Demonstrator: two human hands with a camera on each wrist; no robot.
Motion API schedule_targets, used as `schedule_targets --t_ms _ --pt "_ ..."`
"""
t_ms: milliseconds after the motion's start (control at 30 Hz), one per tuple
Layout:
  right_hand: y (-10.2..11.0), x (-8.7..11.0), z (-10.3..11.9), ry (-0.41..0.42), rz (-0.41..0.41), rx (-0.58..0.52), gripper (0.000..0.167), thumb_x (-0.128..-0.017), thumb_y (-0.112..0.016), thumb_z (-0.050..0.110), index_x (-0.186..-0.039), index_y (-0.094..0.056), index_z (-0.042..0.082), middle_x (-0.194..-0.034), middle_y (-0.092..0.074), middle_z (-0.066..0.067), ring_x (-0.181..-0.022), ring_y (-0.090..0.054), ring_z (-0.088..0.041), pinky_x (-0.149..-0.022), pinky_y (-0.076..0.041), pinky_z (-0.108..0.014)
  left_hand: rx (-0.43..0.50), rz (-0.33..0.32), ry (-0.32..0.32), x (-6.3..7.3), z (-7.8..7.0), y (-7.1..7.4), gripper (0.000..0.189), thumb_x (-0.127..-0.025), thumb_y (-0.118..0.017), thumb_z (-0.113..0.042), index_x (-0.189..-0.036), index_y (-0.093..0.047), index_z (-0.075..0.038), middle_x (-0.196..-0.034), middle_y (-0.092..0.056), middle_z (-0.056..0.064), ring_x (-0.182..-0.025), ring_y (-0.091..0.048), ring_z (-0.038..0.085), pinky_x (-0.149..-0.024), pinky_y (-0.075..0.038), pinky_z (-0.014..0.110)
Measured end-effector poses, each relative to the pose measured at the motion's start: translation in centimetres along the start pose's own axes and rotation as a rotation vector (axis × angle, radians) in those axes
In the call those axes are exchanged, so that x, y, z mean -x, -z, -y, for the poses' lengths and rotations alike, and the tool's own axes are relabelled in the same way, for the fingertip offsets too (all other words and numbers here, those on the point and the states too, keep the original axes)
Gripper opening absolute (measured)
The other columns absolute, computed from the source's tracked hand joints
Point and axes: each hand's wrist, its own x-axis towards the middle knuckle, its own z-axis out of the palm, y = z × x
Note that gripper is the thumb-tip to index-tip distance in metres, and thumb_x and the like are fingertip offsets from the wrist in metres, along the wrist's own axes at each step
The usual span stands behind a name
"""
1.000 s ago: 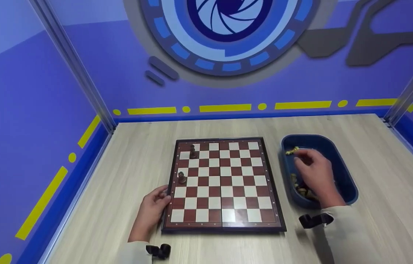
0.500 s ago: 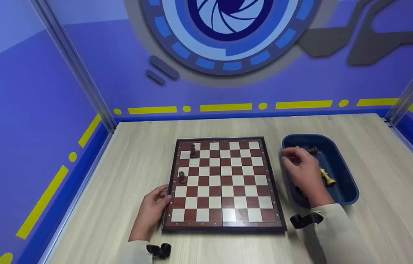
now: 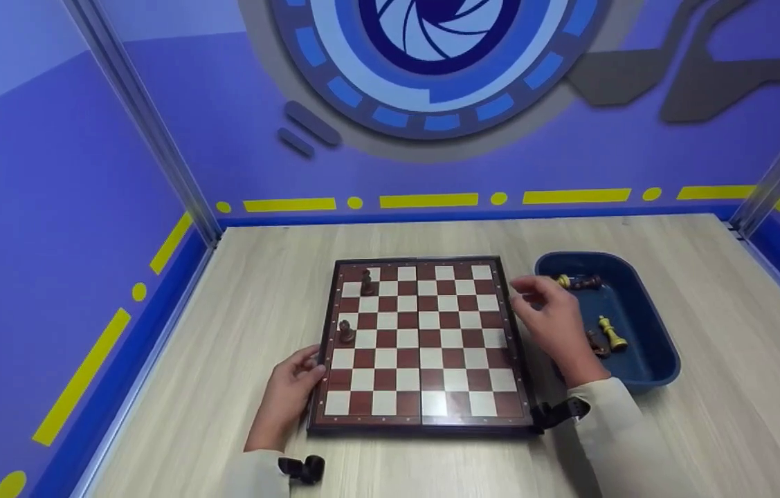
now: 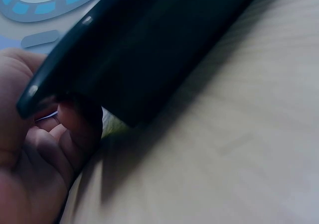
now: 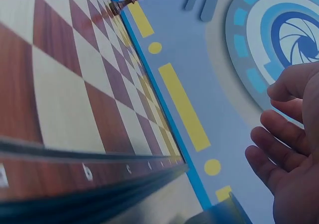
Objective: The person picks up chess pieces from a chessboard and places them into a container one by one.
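A chessboard (image 3: pixel 431 339) with brown and white squares lies flat on the table. My left hand (image 3: pixel 291 387) grips its left edge, thumb at the rim and fingers curled beneath, as the left wrist view shows. Two dark chess pieces stand on its left side: a taller one (image 3: pixel 367 283) at the back and a shorter one (image 3: pixel 346 332) further forward. My right hand (image 3: pixel 552 315) hovers between the board's right edge and the blue tray, fingers loosely bent. Thumb and index fingertips are apart in the head view, and no piece shows between them.
The blue tray (image 3: pixel 659 346) holds a yellow chess king (image 3: pixel 612 334), another yellow piece (image 3: pixel 562 281) and a dark piece (image 3: pixel 587 282), plus more dark pieces partly behind my right hand. Patterned blue walls (image 3: pixel 293 166) close the table's back and sides.
My right hand has moved left, from over the tray to beside the board, uncovering pieces in the tray. My left hand and the board stay in place.
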Motion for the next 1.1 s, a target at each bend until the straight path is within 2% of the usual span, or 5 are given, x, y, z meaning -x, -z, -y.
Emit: schedule_targets --t_ms 367,600,833,1100 --pt "-1.9 -0.1 1.0 -0.01 0.032 -0.079 0.024 -0.091 -0.067 0.018 -0.113 -0.067 0.01 -0.11 -0.067 -0.006 -0.101 -0.062 -0.022 -0.093 -0.049 -0.046 0.002 0.012 -0.031 0.3 -0.3 0.1 0.046 -0.093 -0.059 -0.002 -0.137 -0.047 0.009 -0.098 -0.056 0.01 -0.082 -0.059 0.007 -0.072 -0.052 0.021" --pt "-3.1 -0.2 1.9 -0.006 0.042 -0.102 0.024 -0.088 -0.068 0.015 -0.111 -0.068 0.009 -0.11 -0.068 -0.007 -0.094 -0.062 -0.02 -0.086 -0.051 -0.046 0.004 0.015 -0.039 0.2 -0.2 0.1 0.045 -0.093 -0.06 -0.003 -0.136 -0.049 0.008 -0.098 -0.058 0.012 -0.082 -0.06 0.008 -0.072 -0.052 0.022" --pt "-4.1 -0.3 2.7 0.003 0.037 -0.114 0.023 -0.087 -0.07 0.014 -0.11 -0.069 0.011 -0.111 -0.067 -0.008 -0.099 -0.063 -0.024 -0.09 -0.05 -0.045 0.047 0.025 -0.043 0.2 -0.2 0.2 0.046 -0.093 -0.059 -0.001 -0.136 -0.047 0.01 -0.097 -0.058 0.01 -0.083 -0.062 0.007 -0.073 -0.054 0.022" --pt "-4.8 -0.2 3.4 0.021 0.069 -0.145 0.026 -0.088 -0.07 0.017 -0.113 -0.068 0.01 -0.112 -0.067 -0.007 -0.101 -0.064 -0.026 -0.093 -0.05 -0.048 0.018 0.016 -0.033 0.2 -0.3 0.1 0.045 -0.093 -0.059 -0.003 -0.136 -0.049 0.007 -0.097 -0.058 0.01 -0.083 -0.061 0.009 -0.071 -0.053 0.023"
